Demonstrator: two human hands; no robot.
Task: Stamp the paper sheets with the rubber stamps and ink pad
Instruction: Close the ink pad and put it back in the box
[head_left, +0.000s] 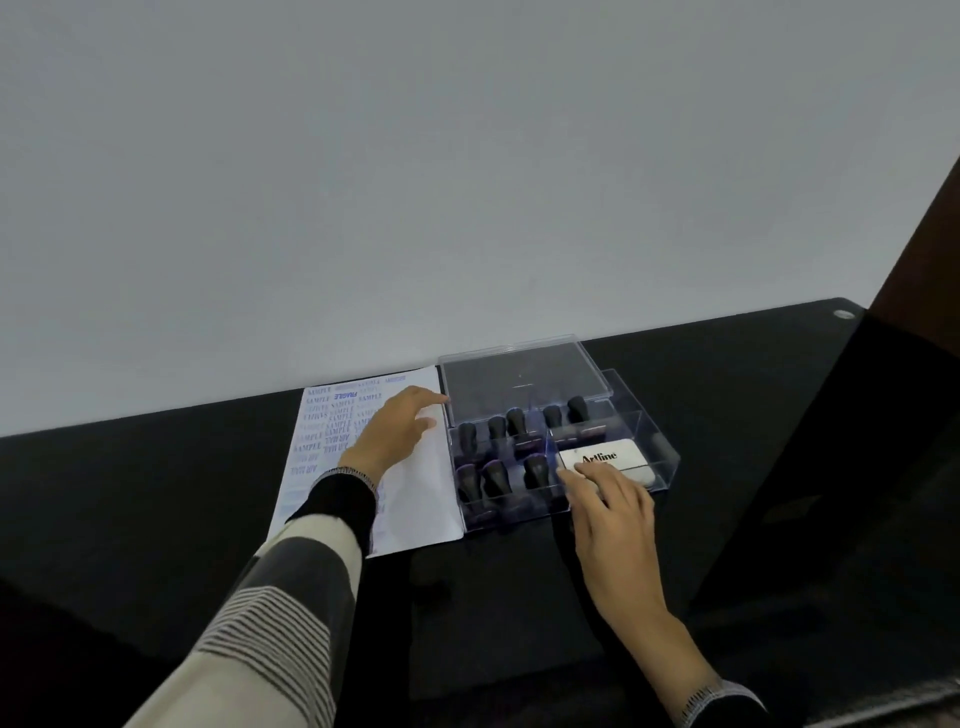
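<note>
A white paper sheet (415, 499) lies on the black table, its left part covered with blue stamp prints. My left hand (392, 431) rests flat on the sheet, fingers straight and pointing toward the clear plastic box (660, 447) beside it. Several black-handled rubber stamps (496, 475) stand in the box's compartments. A white Artline ink pad (605, 457) lies shut in the box's right part. My right hand (608, 506) reaches over the box's front edge, its fingertips touching the near side of the ink pad.
The box's clear lid (519, 382) lies behind it, against the grey wall. The black table (156, 493) runs left and right. A dark brown upright panel (919, 260) stands at the far right edge.
</note>
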